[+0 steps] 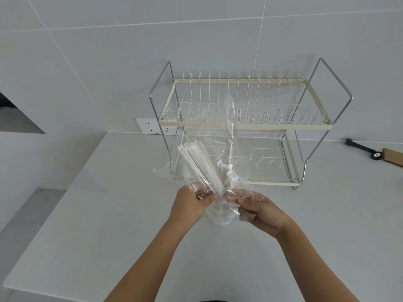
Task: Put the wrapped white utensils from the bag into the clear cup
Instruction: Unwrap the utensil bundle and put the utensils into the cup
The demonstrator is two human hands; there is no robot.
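A bundle of wrapped white utensils [200, 164] fans up and to the left above my hands. A thin clear plastic bag [229, 127] hangs loosely around and above the bundle. My left hand [192, 205] pinches the lower end of the bundle. My right hand [259, 212] grips crumpled bag plastic beside it. The clear cup [222, 216] stands on the counter just under and between both hands, partly hidden by fingers and plastic. The lower ends of the utensils look to be at the cup's mouth, though I cannot tell how deep they sit.
A two-tier cream wire dish rack [239, 125] stands behind the hands against the tiled wall. A wall socket [150, 127] sits to its left. A black tool [364, 149] and a cardboard piece [392, 156] lie at far right. The counter's left edge [65, 188] drops off.
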